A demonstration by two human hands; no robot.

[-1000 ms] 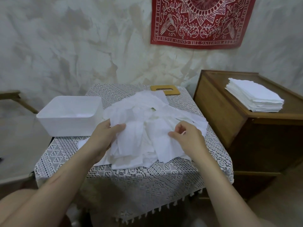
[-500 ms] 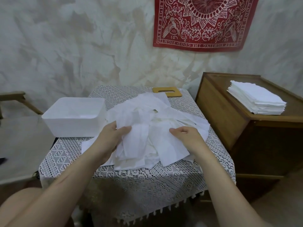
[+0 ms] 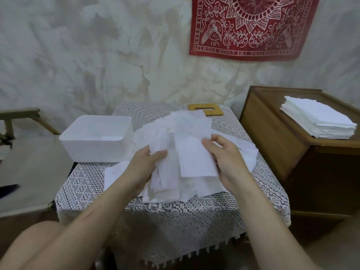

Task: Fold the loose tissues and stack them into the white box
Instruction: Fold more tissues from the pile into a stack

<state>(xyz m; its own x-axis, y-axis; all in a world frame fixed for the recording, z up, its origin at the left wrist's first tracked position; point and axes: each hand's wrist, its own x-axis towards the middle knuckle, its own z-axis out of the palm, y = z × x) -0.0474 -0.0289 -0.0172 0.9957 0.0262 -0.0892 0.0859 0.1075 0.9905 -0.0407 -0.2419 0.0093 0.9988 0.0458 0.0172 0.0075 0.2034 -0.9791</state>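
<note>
A heap of loose white tissues (image 3: 241,152) lies on the lace-covered table (image 3: 175,213). I hold one tissue (image 3: 191,151) raised above the heap, stretched between both hands. My left hand (image 3: 145,166) pinches its left edge with the thumb on top. My right hand (image 3: 226,162) grips its right edge. The white box (image 3: 97,152) stands open at the table's left side, apart from my left hand, with something white low inside it.
A wooden lid with a slot (image 3: 205,111) lies at the table's back edge. A wooden cabinet (image 3: 272,137) to the right carries a neat stack of tissues (image 3: 319,119). A grey seat (image 3: 29,168) sits left of the table. A red cloth (image 3: 251,26) hangs on the wall.
Both hands have closed on one tissue and lifted it off the heap, pulling it taut between them. The view has shifted slightly downward and left.
</note>
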